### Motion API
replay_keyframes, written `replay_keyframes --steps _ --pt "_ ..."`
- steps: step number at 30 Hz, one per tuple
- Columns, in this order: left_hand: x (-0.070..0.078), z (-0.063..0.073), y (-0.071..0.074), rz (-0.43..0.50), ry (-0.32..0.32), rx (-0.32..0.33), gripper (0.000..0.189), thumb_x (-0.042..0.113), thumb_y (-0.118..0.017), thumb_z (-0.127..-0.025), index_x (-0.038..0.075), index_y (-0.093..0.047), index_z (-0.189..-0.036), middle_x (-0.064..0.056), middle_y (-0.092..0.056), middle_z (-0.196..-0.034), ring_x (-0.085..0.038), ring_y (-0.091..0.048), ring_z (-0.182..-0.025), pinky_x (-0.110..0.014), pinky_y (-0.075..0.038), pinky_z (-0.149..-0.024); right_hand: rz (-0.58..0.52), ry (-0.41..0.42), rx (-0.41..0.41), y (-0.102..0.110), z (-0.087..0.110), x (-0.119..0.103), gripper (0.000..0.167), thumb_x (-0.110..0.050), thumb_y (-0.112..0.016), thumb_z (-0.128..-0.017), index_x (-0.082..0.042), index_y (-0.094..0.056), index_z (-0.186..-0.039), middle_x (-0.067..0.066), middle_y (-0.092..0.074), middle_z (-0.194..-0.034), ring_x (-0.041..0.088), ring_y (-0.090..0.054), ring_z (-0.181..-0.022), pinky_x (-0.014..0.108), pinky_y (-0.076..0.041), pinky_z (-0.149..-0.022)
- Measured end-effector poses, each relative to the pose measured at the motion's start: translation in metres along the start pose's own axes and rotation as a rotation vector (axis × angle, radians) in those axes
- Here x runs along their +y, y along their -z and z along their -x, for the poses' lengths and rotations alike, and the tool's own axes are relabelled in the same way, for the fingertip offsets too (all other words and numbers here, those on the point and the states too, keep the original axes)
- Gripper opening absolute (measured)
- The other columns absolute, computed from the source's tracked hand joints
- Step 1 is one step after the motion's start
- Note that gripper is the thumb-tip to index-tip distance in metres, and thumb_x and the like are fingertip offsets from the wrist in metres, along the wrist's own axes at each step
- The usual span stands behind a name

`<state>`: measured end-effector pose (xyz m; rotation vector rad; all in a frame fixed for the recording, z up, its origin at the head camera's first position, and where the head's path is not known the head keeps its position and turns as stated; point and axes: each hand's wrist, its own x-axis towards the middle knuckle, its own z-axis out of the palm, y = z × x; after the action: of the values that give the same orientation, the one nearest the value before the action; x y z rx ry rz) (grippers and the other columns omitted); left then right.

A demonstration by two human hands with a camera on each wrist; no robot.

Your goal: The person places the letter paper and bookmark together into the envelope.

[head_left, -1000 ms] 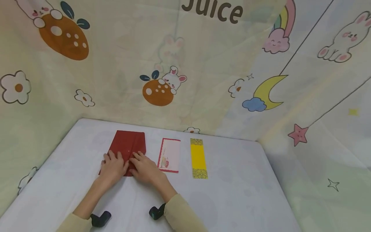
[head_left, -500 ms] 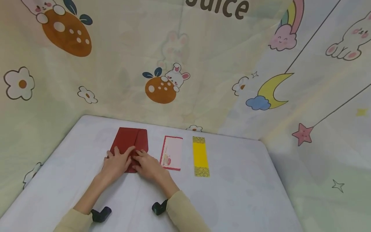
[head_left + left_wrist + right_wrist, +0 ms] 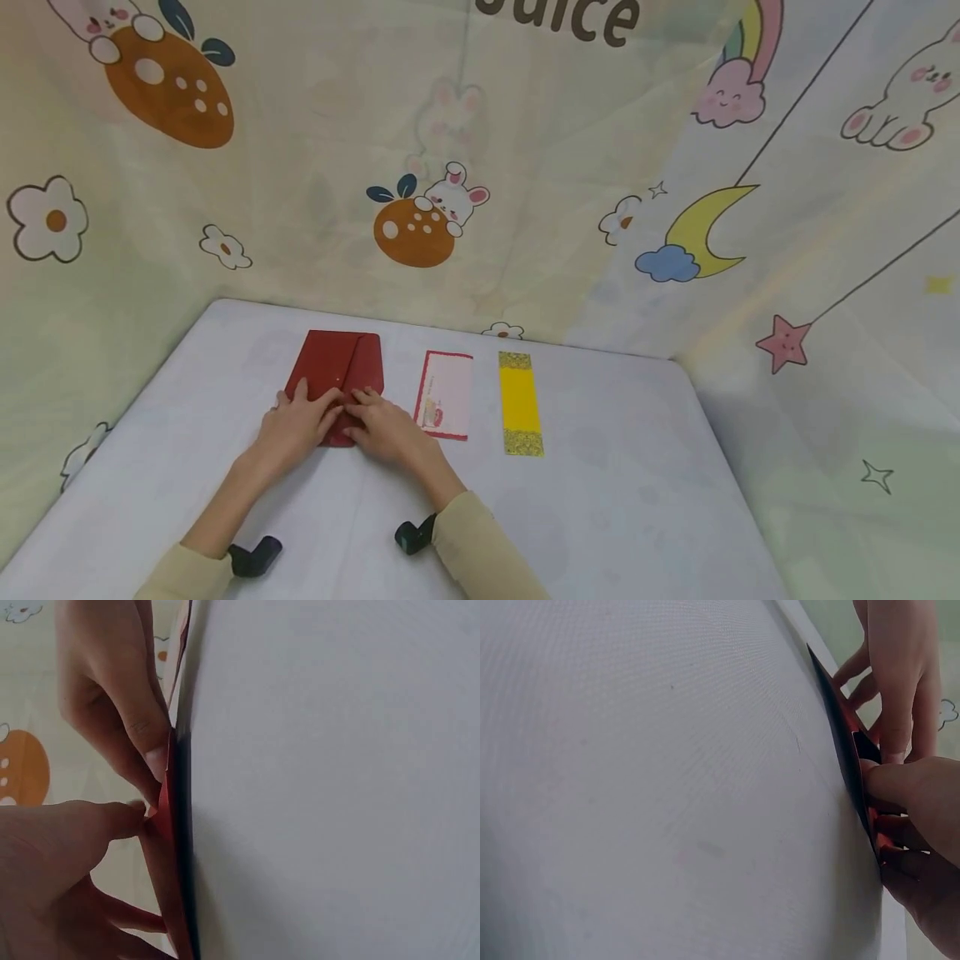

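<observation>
A pale printed cloth backdrop (image 3: pixel 300 200), patterned with rabbits, flowers and orange fruit, encloses the scene, and before it stands a smooth white counter (image 3: pixel 637 467). On the counter's left part lies a flat red envelope (image 3: pixel 322 354), apparently of stiff paper, with both hands over its near half.

The left hand (image 3: pixel 291 429) rests its outer fingers on the envelope, while its thumb and forefinger pinch at the envelope's slanting flap edge (image 3: pixel 352 358). The right hand (image 3: pixel 386 429) is drawn in narrow as well, gripping at the same edge; the right wrist view shows its thumb beside a dark gap in the red paper. How deep the thumb goes I cannot tell.

Just right of the envelope is a rectangular pale-pink card with a red border (image 3: pixel 448 393); beyond it lies a bright yellow strip with patterned gold ends (image 3: pixel 520 400). Neither is being handled.

Smallest is a tiny pale dot (image 3: pixel 338 381) near the flap edge. Half a second ago the left forefinger reached further up and hid it; now that finger has drawn down and the dot shows. I judge this a small adjustment of grip: the work remains at the flap, which is not folded back.
</observation>
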<state>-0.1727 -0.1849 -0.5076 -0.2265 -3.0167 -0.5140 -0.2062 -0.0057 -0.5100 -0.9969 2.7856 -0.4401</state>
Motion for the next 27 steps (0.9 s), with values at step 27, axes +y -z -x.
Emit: replay_keyframes --steps 27 --pt "-0.016 -0.001 0.016 0.104 -0.054 -0.138 0.078 0.044 -0.093 -0.068 0.017 -0.06 -0.133 -0.049 -0.042 -0.142 -0.082 -0.038 -0.118 -0.082 -0.043 -0.084 0.082 0.008 0.028 0.0 0.004 -0.003 0.049 -0.035 -0.064 -0.103 -0.019 -0.056 -0.148 0.001 -0.047 -0.16 0.018 -0.04 -0.151 0.028 -0.043 -0.113"
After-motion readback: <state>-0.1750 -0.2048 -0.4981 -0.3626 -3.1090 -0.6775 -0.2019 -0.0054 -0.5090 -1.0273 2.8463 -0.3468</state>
